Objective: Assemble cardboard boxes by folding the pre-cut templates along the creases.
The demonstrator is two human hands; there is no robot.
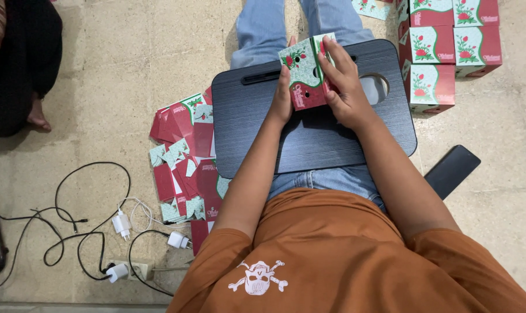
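Carton in hand: a small red, white and mint-green cardboard carton printed with roses (305, 72), half formed, held just above the far part of the lap desk, tilted so one open end faces the person.
Left hand (282, 98): closed along the carton's left side, thumb and fingers steadying it from below.
Right hand (345, 87): fingers curled over the carton's right face, seemingly pressing a flap or panel in; grip firm, not spread.
Lap desk: one dark grey, wood-grained plastic board (309, 139) across the denim-clad thighs, serving as a work surface at a handy height.
Flat blanks: a loose heap of unfolded cartons of the same print (184, 159) on the stone floor at the person's left, within reach; too overlapped to count.
Finished cartons: about six stacked (445, 49) at the right, apart from the blanks.
Black flat slab (452, 170): one, on the floor at the right.
Chargers: three white plugs (122, 223) among black cables.
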